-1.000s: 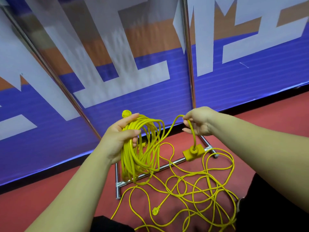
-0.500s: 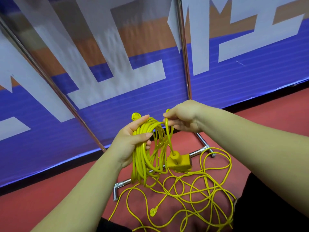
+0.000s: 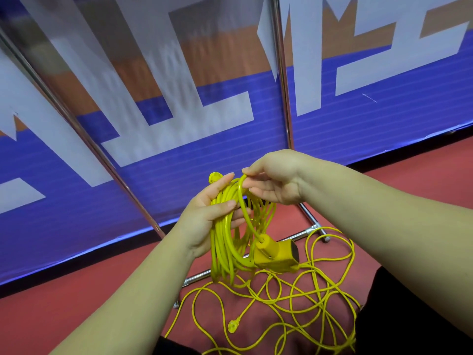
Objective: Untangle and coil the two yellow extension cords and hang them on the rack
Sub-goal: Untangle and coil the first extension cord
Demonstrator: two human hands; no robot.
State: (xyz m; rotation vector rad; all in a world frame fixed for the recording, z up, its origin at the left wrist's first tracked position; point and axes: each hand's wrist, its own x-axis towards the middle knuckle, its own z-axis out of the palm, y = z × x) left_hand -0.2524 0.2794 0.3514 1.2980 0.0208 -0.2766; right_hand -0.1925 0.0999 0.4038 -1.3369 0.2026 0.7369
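Gripping the coiled cord (image 3: pixel 223 243) with fingers and thumb curled round its loops, the left hand (image 3: pixel 208 217) holds it above the red floor (image 3: pixel 76 316). The right hand (image 3: pixel 275 183) pinches 1 strand at the top; its socket block (image 3: pixel 277 254) hangs beside the coil. The 2nd cord (image 3: pixel 311 271) lies tangled on the floor by the rack (image 3: pixel 294 237) base.

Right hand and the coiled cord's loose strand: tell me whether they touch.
Touching. The head view shows the right hand pinching the loose strand at its top, while the left hand grips the coil.
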